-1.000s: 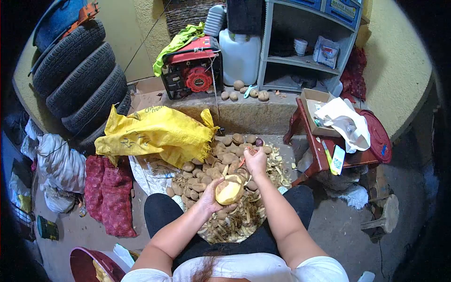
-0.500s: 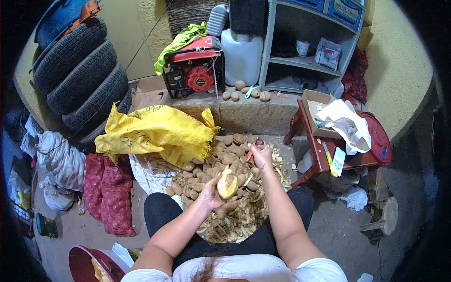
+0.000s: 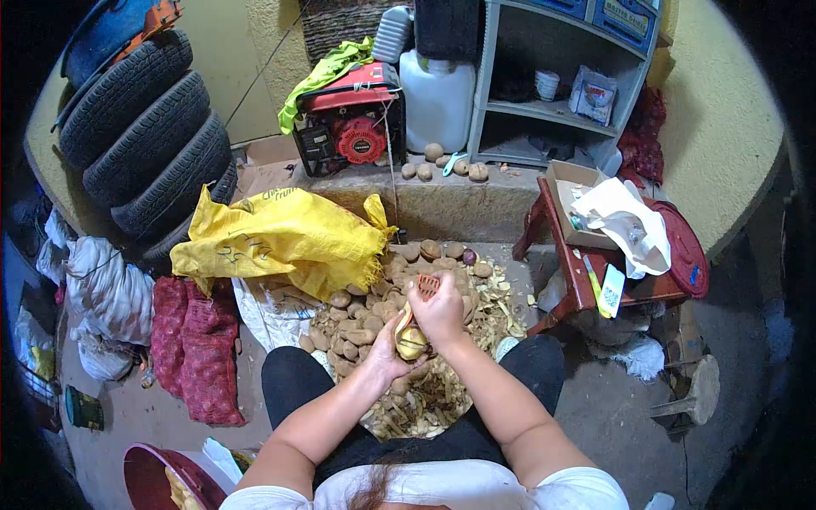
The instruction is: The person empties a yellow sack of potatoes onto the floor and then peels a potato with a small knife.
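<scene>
Place: storage room, garage-like.
Left of the fingers (image 3: pixel 442 306): stacked tyres (image 3: pixel 144 127), filled sacks (image 3: pixel 204 357).
Beyond the fingers: petrol generator (image 3: pixel 353 127), white jerrycan (image 3: pixel 435 98), metal shelf unit (image 3: pixel 557 81).

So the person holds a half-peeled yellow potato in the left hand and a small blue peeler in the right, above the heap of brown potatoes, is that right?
Not quite. The head view shows the small peeler in the right hand is orange-red, not blue. The left hand does hold the half-peeled yellow potato, above the heap of brown potatoes.
</scene>
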A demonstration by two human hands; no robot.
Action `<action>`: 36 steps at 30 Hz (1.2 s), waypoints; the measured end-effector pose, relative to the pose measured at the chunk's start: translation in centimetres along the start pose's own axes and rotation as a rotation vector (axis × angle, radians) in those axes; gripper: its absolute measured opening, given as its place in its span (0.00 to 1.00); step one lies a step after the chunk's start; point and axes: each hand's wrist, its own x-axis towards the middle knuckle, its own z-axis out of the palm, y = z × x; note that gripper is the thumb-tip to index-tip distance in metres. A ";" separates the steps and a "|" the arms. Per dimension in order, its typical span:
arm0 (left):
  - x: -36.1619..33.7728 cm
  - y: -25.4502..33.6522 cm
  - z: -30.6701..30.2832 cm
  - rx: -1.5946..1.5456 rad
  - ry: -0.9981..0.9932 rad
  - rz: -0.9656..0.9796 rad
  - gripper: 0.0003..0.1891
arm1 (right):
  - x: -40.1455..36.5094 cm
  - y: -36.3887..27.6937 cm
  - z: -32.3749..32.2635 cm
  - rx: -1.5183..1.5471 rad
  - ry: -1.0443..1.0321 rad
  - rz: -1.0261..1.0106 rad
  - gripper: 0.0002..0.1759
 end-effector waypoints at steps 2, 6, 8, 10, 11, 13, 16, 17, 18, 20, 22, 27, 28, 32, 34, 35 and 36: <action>0.1 0.0 -0.1 0.030 -0.073 -0.014 0.19 | 0.6 0.0 -0.2 -0.005 -0.004 0.028 0.20; -0.3 -0.3 0.6 0.060 0.010 -0.021 0.18 | 1.4 1.2 -0.2 0.076 0.000 0.078 0.21; -0.2 -0.3 0.5 0.089 0.033 -0.057 0.18 | 1.7 1.5 -0.1 0.012 -0.040 0.190 0.20; -0.1 -0.4 0.3 0.077 0.031 -0.061 0.18 | 2.1 1.7 -0.4 0.040 -0.045 0.213 0.19; 0.0 -0.4 0.2 0.064 0.027 -0.063 0.18 | 2.1 1.7 -0.6 0.067 -0.051 0.233 0.19; 0.4 -0.4 0.0 0.045 0.007 -0.050 0.18 | 2.3 3.3 0.3 0.025 -0.037 0.254 0.19; -0.1 -0.6 0.4 0.058 -0.010 -0.029 0.19 | 3.3 5.4 0.3 0.076 0.021 0.305 0.19; -0.5 -0.5 0.6 0.089 -0.006 -0.020 0.20 | 3.9 6.0 0.0 0.170 0.064 0.334 0.19; -1.1 -0.4 0.9 0.095 -0.003 -0.022 0.20 | 4.3 6.6 -0.3 0.077 0.060 0.351 0.19; -2.0 -0.2 1.5 0.043 -0.062 -0.015 0.21 | 4.6 8.2 0.0 0.092 0.142 0.351 0.18; -1.8 0.3 0.6 0.007 -0.097 0.032 0.23 | 5.3 10.2 0.6 0.216 0.182 0.454 0.18; -2.2 1.2 0.9 -0.018 -0.085 0.059 0.22 | 5.4 9.8 0.6 0.427 -0.123 0.351 0.14; -1.9 1.2 0.7 -0.011 -0.092 0.071 0.21 | 5.1 9.9 0.5 0.427 -0.124 0.348 0.14; -1.5 0.9 1.2 0.008 0.056 0.106 0.20 | 3.0 3.5 -2.7 1.168 -1.102 0.578 0.14; -2.0 1.0 1.9 -0.027 0.125 0.091 0.18 | 2.9 2.4 -2.9 1.087 -1.004 0.645 0.14; -1.8 1.0 1.4 -0.029 0.037 0.076 0.19 | 3.6 4.3 -1.6 0.927 -0.672 0.650 0.14; -1.7 1.0 1.1 -0.025 0.036 0.073 0.19 | 4.3 6.2 -0.5 0.758 -0.346 0.640 0.14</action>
